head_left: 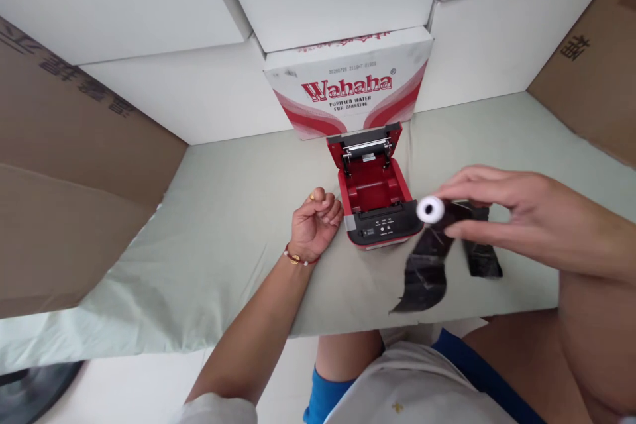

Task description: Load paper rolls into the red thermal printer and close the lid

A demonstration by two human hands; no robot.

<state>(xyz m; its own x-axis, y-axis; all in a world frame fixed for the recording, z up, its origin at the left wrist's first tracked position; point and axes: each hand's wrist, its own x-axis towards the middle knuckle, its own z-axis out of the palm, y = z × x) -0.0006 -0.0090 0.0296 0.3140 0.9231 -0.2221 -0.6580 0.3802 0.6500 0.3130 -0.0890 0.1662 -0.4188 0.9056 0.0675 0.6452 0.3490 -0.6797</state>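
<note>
A small red and black printer (373, 197) sits on the pale green cloth with its lid swung up, its red paper bay bare. My left hand (315, 222) rests on the cloth just left of the printer, fingers curled shut with nothing visible in them. My right hand (501, 212) hovers to the right of the printer, fingers pinched around a white paper roll (430, 209) whose hollow core faces me. A black plastic wrapper (427, 271) hangs from the roll, and another black piece (481, 258) lies under my hand.
A Wahaha water carton (348, 83) stands right behind the printer, against stacked white boxes (199, 89). Brown cardboard (64, 165) walls in the left side and another sheet (591, 59) the right. The cloth-covered table (223, 238) ends near my knees.
</note>
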